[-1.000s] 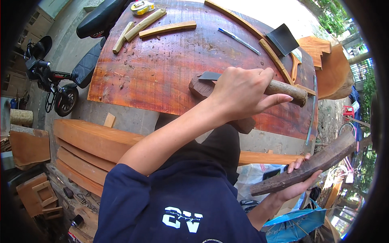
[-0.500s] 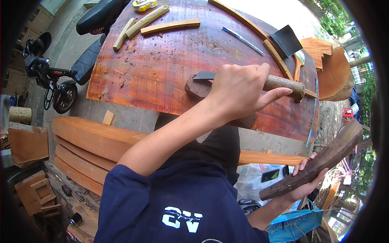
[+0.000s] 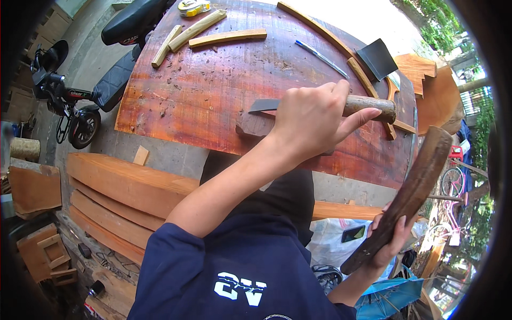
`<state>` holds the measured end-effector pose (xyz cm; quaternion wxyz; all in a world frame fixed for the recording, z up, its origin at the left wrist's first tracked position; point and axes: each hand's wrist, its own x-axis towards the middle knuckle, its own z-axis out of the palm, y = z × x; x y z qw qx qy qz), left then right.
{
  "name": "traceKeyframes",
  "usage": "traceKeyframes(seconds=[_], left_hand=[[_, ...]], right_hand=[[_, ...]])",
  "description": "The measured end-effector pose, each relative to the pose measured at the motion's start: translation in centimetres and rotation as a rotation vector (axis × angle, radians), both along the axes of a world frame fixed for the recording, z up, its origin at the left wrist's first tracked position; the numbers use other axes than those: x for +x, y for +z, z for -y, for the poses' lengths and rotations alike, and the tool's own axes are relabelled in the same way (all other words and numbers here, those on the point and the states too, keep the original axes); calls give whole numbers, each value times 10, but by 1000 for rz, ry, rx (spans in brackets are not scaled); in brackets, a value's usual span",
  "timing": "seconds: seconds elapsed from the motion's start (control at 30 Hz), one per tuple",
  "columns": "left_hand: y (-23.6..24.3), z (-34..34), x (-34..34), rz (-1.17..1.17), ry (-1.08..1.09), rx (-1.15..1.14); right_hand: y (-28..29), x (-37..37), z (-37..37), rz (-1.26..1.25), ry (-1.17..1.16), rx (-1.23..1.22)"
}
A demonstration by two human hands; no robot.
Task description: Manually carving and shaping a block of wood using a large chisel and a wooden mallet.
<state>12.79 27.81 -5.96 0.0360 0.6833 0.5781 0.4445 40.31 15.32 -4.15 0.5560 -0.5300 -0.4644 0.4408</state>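
Observation:
My left hand (image 3: pixel 306 117) is closed round a chisel (image 3: pixel 381 108) with a rough round wooden handle; its flat dark blade (image 3: pixel 260 105) points left over a dark wood block (image 3: pixel 250 127) near the table's front edge. The block is partly hidden by my hand and arm. At the lower right my right hand (image 3: pixel 396 242) grips a long, dark, rough wooden club (image 3: pixel 413 192), held slanting upward beside the table.
The red-brown table (image 3: pixel 181 106) holds several wood sticks (image 3: pixel 226 37), a pen (image 3: pixel 322 58), a tape measure (image 3: pixel 193 7) and a black sheet-metal piece (image 3: pixel 376 58). A scooter (image 3: pixel 80 96) stands left, stacked boards (image 3: pixel 122 181) lie in front, and a blue umbrella (image 3: pixel 386 298) sits lower right.
The club in my right hand has swung from a low slant to a steeper one, its far end higher. My left hand and the chisel have shifted slightly left and up.

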Motion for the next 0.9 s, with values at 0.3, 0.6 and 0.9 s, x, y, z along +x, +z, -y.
traceKeyframes(seconds=[0.3, 0.6, 0.9], left_hand=[[-1, -2, -1, -23, 2, 23], [-6, -3, 7, -20, 39, 125], [-1, -22, -8, -313, -586, -97]], right_hand=[[9, -14, -35, -264, 68, 119], [-16, -34, -19, -163, 131, -136], [-21, -33, -27, -211, 7, -66]])
